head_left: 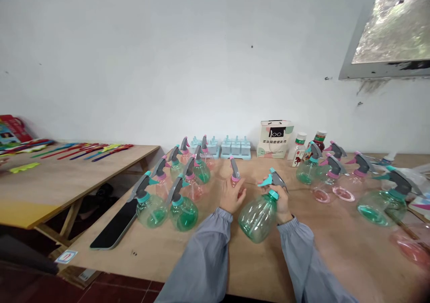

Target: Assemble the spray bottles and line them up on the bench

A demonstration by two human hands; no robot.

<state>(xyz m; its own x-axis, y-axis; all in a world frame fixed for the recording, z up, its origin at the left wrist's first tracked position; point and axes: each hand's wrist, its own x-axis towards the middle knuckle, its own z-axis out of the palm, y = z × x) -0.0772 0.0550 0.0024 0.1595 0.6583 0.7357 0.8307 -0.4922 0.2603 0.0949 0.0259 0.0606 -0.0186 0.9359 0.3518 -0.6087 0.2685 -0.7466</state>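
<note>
My right hand (281, 201) is closed round the neck of a green spray bottle (257, 220), which tilts with its base toward the lower left. My left hand (231, 195) has its fingers round the upper part of a pink spray bottle (234, 170) standing at the middle of the table; most of that bottle's body is hidden by the hand. To the left stands a group of green and pink spray bottles (183, 214). More spray bottles (383, 208) stand on the right.
A black phone (114, 226) lies at the table's left edge. Blue moulds (235, 149), a paper bag (274, 141) and two capped bottles (298, 149) stand by the wall. A second table (67, 173) at left holds colourful strips.
</note>
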